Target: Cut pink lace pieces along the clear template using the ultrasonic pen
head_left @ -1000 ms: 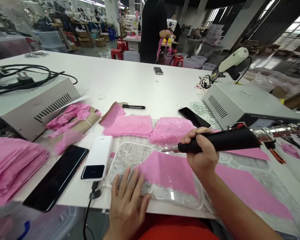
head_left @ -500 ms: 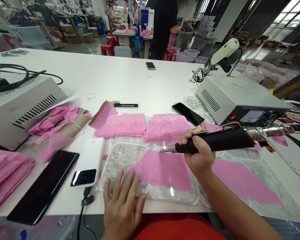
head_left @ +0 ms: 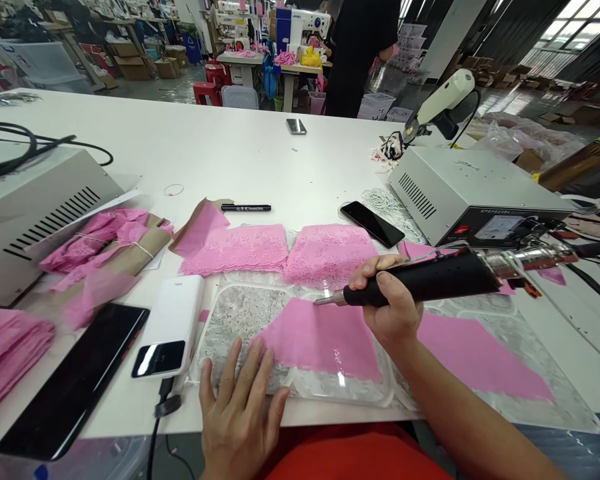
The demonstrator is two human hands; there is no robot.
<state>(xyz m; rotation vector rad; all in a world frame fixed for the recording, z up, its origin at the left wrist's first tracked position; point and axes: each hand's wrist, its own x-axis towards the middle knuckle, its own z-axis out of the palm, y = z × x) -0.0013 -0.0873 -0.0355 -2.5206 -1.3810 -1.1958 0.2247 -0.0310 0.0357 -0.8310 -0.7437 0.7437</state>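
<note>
pink fabric piece (head_left: 325,340) lies on the clear plate (head_left: 340,393), left hand (head_left: 240,413), fingers spread, seemingly steadying it, right hand (head_left: 396,313) curling its fingers round the black-handled tool (head_left: 430,279), tip at fabric's upper edge

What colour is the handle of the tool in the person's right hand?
Black, seen best in the head view.

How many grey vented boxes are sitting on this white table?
2. One grey box stands at the left edge, under black cables; the other box is at right, beyond the black-handled tool.
</note>
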